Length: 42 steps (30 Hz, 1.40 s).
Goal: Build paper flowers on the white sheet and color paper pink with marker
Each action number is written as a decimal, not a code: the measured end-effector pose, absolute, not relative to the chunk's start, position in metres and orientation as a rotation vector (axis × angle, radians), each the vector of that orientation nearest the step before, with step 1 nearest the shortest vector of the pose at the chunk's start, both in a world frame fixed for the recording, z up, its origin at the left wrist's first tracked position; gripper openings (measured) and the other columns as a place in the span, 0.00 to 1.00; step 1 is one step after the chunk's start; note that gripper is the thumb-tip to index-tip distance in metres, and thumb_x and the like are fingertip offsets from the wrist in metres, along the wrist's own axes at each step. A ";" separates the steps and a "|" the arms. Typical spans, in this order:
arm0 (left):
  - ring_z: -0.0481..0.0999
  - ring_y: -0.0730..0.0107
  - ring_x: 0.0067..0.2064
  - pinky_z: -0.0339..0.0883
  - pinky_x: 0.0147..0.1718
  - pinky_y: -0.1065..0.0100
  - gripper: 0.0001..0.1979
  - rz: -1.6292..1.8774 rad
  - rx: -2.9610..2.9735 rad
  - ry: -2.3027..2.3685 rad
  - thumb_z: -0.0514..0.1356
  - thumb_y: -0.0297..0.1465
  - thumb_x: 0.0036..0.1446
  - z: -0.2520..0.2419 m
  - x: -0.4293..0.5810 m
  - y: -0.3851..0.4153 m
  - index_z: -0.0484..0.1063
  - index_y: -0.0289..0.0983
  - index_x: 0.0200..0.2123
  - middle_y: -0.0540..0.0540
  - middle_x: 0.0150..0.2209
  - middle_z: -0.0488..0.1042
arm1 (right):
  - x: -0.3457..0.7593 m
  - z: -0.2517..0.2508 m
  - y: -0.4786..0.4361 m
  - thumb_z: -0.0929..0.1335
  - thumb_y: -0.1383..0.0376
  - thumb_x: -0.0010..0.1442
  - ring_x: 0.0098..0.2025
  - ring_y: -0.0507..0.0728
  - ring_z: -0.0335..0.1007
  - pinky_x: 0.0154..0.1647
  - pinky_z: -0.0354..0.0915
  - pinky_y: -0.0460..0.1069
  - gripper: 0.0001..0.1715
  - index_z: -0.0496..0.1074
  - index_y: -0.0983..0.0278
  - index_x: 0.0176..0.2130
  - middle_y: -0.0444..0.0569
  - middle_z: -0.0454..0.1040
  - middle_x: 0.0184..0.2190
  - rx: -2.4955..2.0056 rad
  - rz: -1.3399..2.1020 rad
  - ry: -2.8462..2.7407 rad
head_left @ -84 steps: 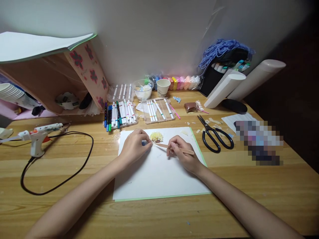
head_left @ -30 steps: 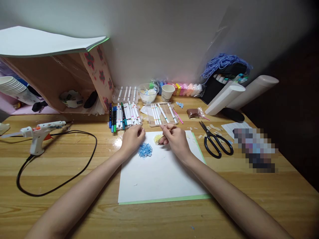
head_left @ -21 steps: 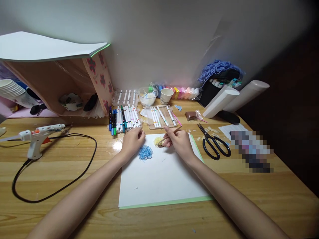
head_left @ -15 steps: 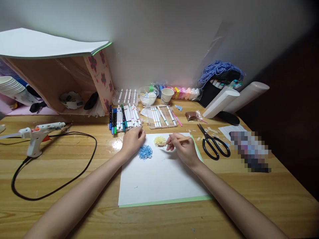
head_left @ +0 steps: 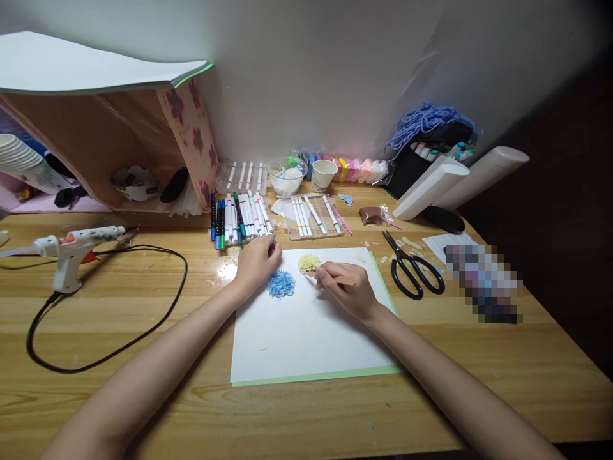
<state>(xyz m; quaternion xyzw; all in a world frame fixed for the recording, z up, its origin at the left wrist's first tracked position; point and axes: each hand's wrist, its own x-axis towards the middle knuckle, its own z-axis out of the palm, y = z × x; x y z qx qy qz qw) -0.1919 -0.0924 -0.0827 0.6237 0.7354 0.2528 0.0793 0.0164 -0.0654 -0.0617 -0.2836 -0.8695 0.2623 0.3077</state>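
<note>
Pinched wooden stick (head_left: pixel 342 280) in right hand (head_left: pixel 348 292), tip at yellow clay tuft (head_left: pixel 309 262), centre frame; rested left hand (head_left: pixel 257 260) loosely curled, empty, beside blue clay tuft (head_left: pixel 281 284). Seemingly best kept shallow, light pressure

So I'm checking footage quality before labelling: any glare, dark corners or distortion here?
Head view: a glare patch on the table beside the left hand; the right side sinks into darkness; wide-angle distortion bows the table's edges; a pixelated block masks something right of the scissors.
</note>
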 end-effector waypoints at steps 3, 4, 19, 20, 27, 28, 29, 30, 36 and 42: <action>0.69 0.65 0.32 0.51 0.27 0.68 0.12 0.774 1.859 2.186 0.50 0.31 0.59 -0.082 -0.192 -0.093 0.62 0.39 0.24 0.47 0.28 0.72 | 0.016 -0.060 -0.066 0.55 0.56 0.67 0.22 0.53 0.68 0.27 0.59 0.48 0.28 0.66 0.61 0.20 0.47 0.72 0.18 -0.747 0.679 -2.303; 0.68 0.65 0.32 0.51 0.27 0.68 0.11 0.780 1.857 2.181 0.50 0.31 0.59 -0.082 -0.192 -0.093 0.61 0.39 0.24 0.47 0.28 0.71 | 0.016 -0.060 -0.066 0.56 0.56 0.67 0.22 0.53 0.68 0.27 0.59 0.48 0.28 0.66 0.61 0.20 0.47 0.72 0.18 -0.751 0.677 -2.306; 0.68 0.66 0.31 0.51 0.28 0.68 0.11 0.805 1.854 2.177 0.50 0.31 0.59 -0.082 -0.191 -0.093 0.60 0.39 0.24 0.48 0.27 0.70 | 0.012 -0.068 -0.059 0.59 0.59 0.66 0.22 0.52 0.69 0.27 0.60 0.46 0.24 0.68 0.62 0.21 0.45 0.73 0.19 -0.786 0.732 -2.214; 0.68 0.66 0.31 0.51 0.28 0.68 0.10 0.804 1.850 2.176 0.50 0.31 0.58 -0.082 -0.191 -0.093 0.60 0.39 0.24 0.48 0.27 0.70 | 0.012 -0.069 -0.059 0.60 0.60 0.66 0.22 0.51 0.69 0.28 0.61 0.46 0.24 0.68 0.62 0.21 0.45 0.73 0.19 -0.788 0.759 -2.190; 0.69 0.66 0.33 0.52 0.28 0.68 0.10 0.798 1.852 2.176 0.50 0.30 0.59 -0.082 -0.191 -0.092 0.62 0.38 0.25 0.48 0.28 0.72 | 0.008 -0.070 -0.056 0.61 0.60 0.66 0.25 0.53 0.73 0.29 0.64 0.47 0.24 0.67 0.62 0.20 0.45 0.73 0.19 -0.790 0.890 -2.117; 0.69 0.66 0.33 0.52 0.29 0.68 0.10 0.801 1.853 2.176 0.50 0.30 0.59 -0.083 -0.191 -0.092 0.62 0.38 0.25 0.48 0.28 0.72 | 0.007 -0.070 -0.055 0.61 0.60 0.66 0.25 0.53 0.73 0.29 0.64 0.47 0.25 0.67 0.62 0.19 0.45 0.73 0.19 -0.803 0.897 -2.127; 0.69 0.66 0.33 0.52 0.28 0.68 0.10 0.804 1.854 2.176 0.51 0.30 0.59 -0.083 -0.191 -0.092 0.62 0.38 0.25 0.48 0.28 0.72 | 0.006 -0.070 -0.055 0.61 0.59 0.66 0.25 0.54 0.74 0.30 0.64 0.47 0.25 0.67 0.62 0.19 0.46 0.73 0.20 -0.819 0.909 -2.135; 0.69 0.66 0.33 0.52 0.28 0.68 0.10 0.808 1.855 2.176 0.51 0.30 0.59 -0.083 -0.191 -0.092 0.62 0.38 0.25 0.48 0.28 0.72 | 0.005 -0.069 -0.055 0.61 0.59 0.66 0.26 0.54 0.74 0.30 0.64 0.47 0.25 0.66 0.62 0.19 0.46 0.73 0.20 -0.836 0.922 -2.139; 0.69 0.66 0.31 0.51 0.28 0.68 0.11 0.796 1.838 2.176 0.51 0.30 0.59 -0.082 -0.191 -0.093 0.61 0.38 0.24 0.48 0.28 0.71 | -0.006 -0.060 -0.050 0.61 0.55 0.65 0.23 0.54 0.73 0.30 0.63 0.47 0.26 0.67 0.62 0.19 0.45 0.73 0.17 -1.029 0.964 -2.124; 0.69 0.65 0.33 0.52 0.29 0.68 0.10 0.794 1.851 2.173 0.50 0.31 0.59 -0.083 -0.193 -0.093 0.61 0.38 0.25 0.48 0.28 0.71 | -0.007 -0.055 -0.047 0.61 0.50 0.63 0.20 0.53 0.70 0.25 0.64 0.47 0.25 0.68 0.63 0.23 0.45 0.72 0.15 -1.037 1.212 -1.915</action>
